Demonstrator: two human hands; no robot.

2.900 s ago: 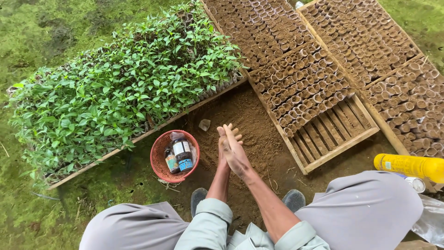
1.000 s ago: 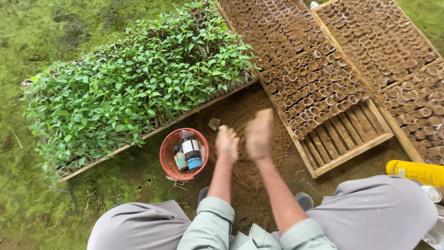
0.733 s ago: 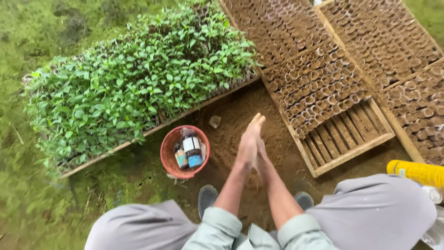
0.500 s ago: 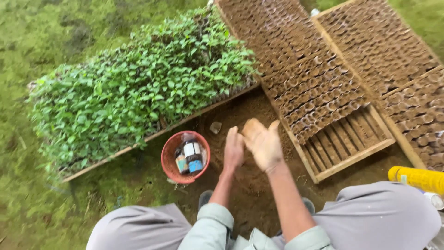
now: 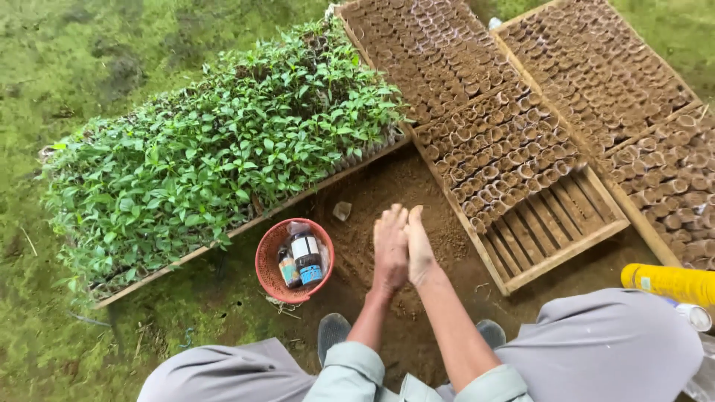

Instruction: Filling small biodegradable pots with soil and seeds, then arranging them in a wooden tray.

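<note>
Pressing left hand [image 5: 390, 249] and right hand [image 5: 418, 249] palm to palm, fingers straight and empty, above loose soil [image 5: 387, 195] between red basket [image 5: 294, 260] and potted seedling tray [image 5: 514, 160].

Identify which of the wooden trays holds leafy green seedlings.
The left tray, beside the red basket: it alone is covered in green leaves. The other trays hold only brown soil pots.

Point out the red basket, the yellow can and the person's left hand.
red basket [image 5: 267, 257], head view, on its left rim.
yellow can [image 5: 666, 281], head view, middle of its side.
left hand [image 5: 390, 249], head view, back of the hand, pressed against the other palm.
</note>
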